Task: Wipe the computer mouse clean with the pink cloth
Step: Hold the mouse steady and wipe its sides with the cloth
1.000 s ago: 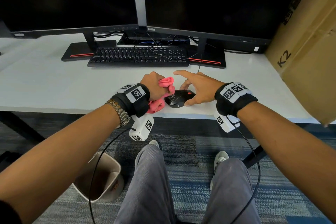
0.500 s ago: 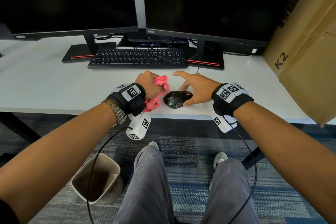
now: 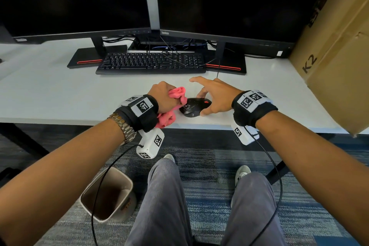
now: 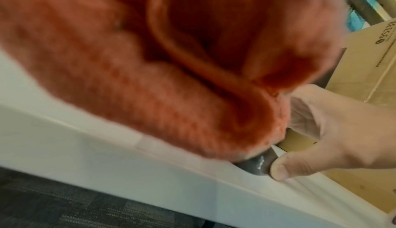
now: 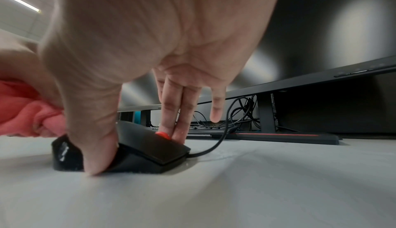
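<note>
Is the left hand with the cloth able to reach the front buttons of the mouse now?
Probably not: the right hand covers that end of the mouse; the cloth meets only its rear.

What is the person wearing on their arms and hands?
Both arms are bare, no sleeves. Each wrist has a black strap with black-and-white square codes, and a white camera box hanging below with a black cable. The left wrist also has a metal watch.

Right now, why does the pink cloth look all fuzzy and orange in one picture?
In the left wrist view the pink cloth sits right against the lens, so it blurs and looks orange in shadow; in the head view it is sharp and pink; in the right wrist view glare streaks the monitor.
</note>
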`<state>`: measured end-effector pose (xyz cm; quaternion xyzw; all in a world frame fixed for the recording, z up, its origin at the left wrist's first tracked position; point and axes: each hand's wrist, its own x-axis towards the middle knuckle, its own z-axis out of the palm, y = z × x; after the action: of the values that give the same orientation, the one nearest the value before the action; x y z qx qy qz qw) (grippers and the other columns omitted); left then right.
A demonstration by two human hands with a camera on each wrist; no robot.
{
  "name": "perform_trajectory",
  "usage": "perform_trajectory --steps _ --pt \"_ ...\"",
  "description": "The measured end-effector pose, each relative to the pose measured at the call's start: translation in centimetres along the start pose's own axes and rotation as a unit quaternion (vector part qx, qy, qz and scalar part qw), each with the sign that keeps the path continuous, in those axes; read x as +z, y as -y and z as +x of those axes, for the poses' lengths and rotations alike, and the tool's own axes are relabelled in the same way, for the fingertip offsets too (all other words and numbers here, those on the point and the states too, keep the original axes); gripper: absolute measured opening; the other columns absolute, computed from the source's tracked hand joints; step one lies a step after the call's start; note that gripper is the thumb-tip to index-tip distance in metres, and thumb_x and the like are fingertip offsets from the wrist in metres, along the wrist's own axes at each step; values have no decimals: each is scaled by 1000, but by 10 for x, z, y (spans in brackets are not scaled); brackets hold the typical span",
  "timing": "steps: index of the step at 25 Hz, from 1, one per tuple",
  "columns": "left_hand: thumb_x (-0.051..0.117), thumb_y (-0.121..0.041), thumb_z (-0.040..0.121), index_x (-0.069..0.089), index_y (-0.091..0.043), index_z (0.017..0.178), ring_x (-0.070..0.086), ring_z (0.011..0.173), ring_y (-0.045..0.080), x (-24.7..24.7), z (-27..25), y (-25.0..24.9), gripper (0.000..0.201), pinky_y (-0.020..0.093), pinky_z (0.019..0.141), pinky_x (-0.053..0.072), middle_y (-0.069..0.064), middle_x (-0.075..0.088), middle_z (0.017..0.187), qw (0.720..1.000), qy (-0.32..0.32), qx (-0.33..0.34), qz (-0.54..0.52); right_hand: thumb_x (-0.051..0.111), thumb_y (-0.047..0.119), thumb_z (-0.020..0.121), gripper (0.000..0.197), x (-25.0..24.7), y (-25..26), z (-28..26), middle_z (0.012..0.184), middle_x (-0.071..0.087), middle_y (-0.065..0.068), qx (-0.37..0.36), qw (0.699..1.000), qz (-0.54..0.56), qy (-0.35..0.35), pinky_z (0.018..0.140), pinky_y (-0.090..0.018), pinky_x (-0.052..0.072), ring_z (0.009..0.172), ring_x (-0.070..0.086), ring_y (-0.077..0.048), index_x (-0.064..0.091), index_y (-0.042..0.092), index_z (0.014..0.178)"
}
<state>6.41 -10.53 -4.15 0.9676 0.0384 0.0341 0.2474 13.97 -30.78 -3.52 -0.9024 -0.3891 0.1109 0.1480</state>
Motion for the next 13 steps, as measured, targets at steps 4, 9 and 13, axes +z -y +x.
perform_trajectory --steps 4,9,13 --pt "61 -21 80 35 -23 54 36 47 10 -11 5 -7 37 20 54 39 -11 39 43 1000 11 0 -20 86 32 73 108 1 0 0 122 72 1 1 1000 0 -2 109 -47 39 127 50 -25 17 28 156" --pt "57 -20 78 32 -17 45 33 44 13 -6 20 -31 41 22 48 41 -6 37 37 1000 8 25 7 85 32 71 107 2 1 -1 120 73 1 -5 1000 0 -8 107 -47 41 123 52 -26 19 29 155" --pt "57 -28 80 38 -16 50 42 52 20 -3 21 -36 37 36 62 50 4 48 53 995 32 59 75 86 32 72 105 1 2 -2 125 71 0 3 1000 -6 -8 104 -44 39 125 49 -26 20 28 155"
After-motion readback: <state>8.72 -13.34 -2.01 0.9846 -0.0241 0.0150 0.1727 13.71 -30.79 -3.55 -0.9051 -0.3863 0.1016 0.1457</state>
